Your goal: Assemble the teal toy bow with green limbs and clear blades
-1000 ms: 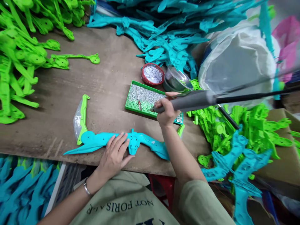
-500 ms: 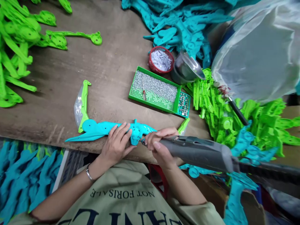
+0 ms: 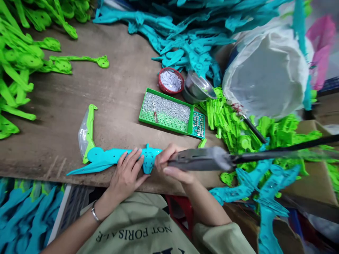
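A turquoise plastic toy piece (image 3: 106, 155) lies along the table's front edge, with a green and clear curved part (image 3: 90, 130) at its left end. My left hand (image 3: 128, 167) presses across its middle, fingers laid over it and thumb at the near edge. Just right of the piece's round centre, my right hand (image 3: 172, 162) is closed around the front of a grey electric screwdriver (image 3: 198, 159), its cord running off to the right. The tool's tip is hidden behind my fingers. A small green tip (image 3: 202, 143) shows beyond the screwdriver.
A green tray (image 3: 165, 113) of screws holds a small screwdriver (image 3: 155, 114). Near it stand a red basket (image 3: 159, 86), a metal bowl (image 3: 198, 88) and a white-lined container (image 3: 265, 74). Green parts (image 3: 23, 60) and turquoise parts (image 3: 180, 42) lie piled around.
The view has shifted, so the table's things sit lower and slightly left. The screwdriver has swung to a more level line, and its cord has lifted. My left hand stays on the turquoise piece.
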